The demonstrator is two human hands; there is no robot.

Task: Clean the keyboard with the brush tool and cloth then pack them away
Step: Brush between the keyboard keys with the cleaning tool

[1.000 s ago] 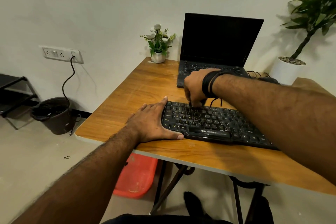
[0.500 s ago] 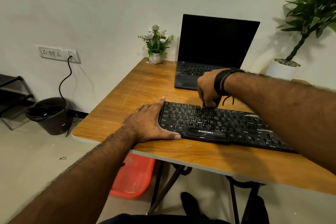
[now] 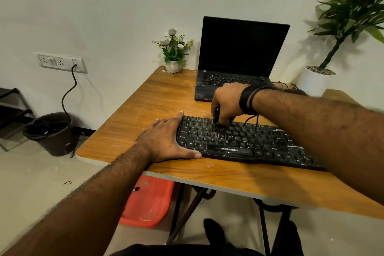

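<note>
stage: brushing, early | keyboard on table | left hand flat, fingers straight, bracing its left end | right hand curled round dark brush tool on upper keys | cloth unseen; wiping, packing remain

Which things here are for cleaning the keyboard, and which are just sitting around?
For the job:
keyboard
brush, mostly hidden in the right hand
left hand, flat against the keyboard's end
table, which holds it all

Just sitting around:
laptop
flower pot
big plant
bin
red tub under the table

No cloth shows.
</note>
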